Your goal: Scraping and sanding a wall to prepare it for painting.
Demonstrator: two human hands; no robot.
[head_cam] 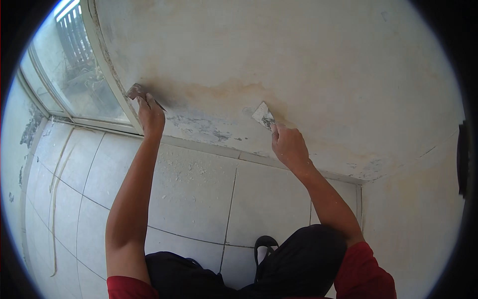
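My left hand (pixel 152 115) grips a brownish flat piece (pixel 136 91), which looks like a scraper or sandpaper, held against the wall near the door frame; its exact kind is unclear. In my right hand (pixel 290 145) is a putty knife (pixel 263 114), its blade smeared with pale material and lying at or close to the wall. The plastered wall (pixel 336 74) has a tan stain band, and below it grey patches of worn paint (pixel 203 127) lie between my two hands.
A sliding glass door (pixel 93 89) stands at the left. Crumbs of plaster (pixel 186 168) are scattered over the tiled floor (pixel 186 205) below the wall. Long thin strips (pixel 54 216) lie on the tiles at the left. A side wall (pixel 407 224) meets the corner at the right.
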